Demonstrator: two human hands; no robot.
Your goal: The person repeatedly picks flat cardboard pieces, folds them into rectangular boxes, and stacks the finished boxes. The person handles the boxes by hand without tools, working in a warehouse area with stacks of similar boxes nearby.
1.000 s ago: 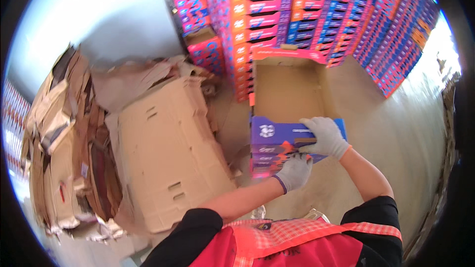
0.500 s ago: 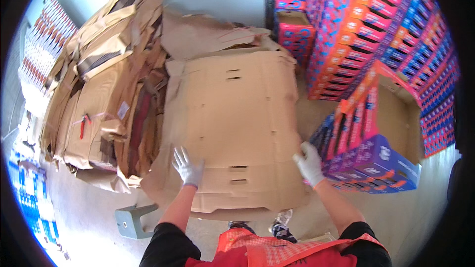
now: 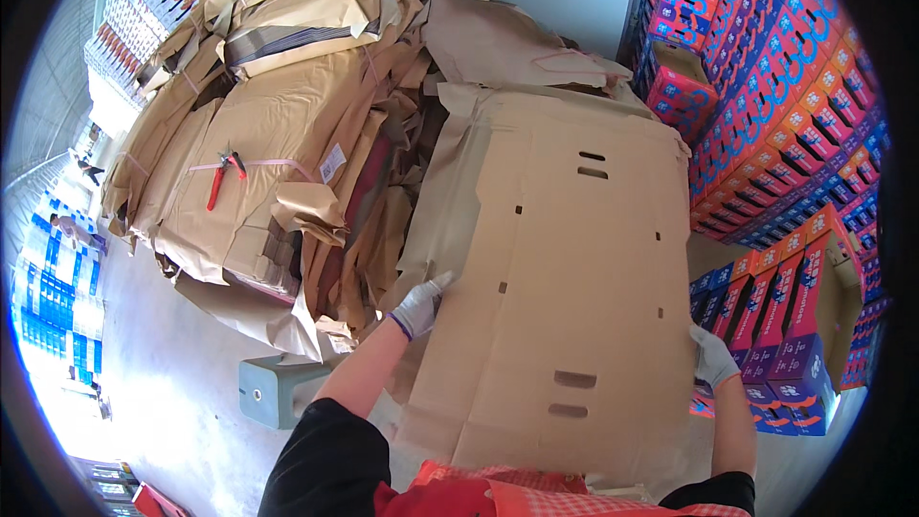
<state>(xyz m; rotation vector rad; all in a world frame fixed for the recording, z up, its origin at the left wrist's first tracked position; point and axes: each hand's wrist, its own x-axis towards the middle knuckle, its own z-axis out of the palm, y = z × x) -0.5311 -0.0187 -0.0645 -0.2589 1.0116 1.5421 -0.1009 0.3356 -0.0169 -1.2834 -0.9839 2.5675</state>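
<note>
Head view: two gloved hands hold a big flat cardboard sheet (image 3: 565, 278) by its sides.

Left hand (image 3: 417, 306) grips the sheet's left edge, fingers curled over it. Right hand (image 3: 713, 356) is closed on the right edge. The sheet lies on top of a pile of flat brown cardboard (image 3: 287, 134). Red pliers (image 3: 223, 172) rest on that pile, far from both hands. Purple and red boxes (image 3: 785, 325) sit in an open carton just beside the right hand.
</note>
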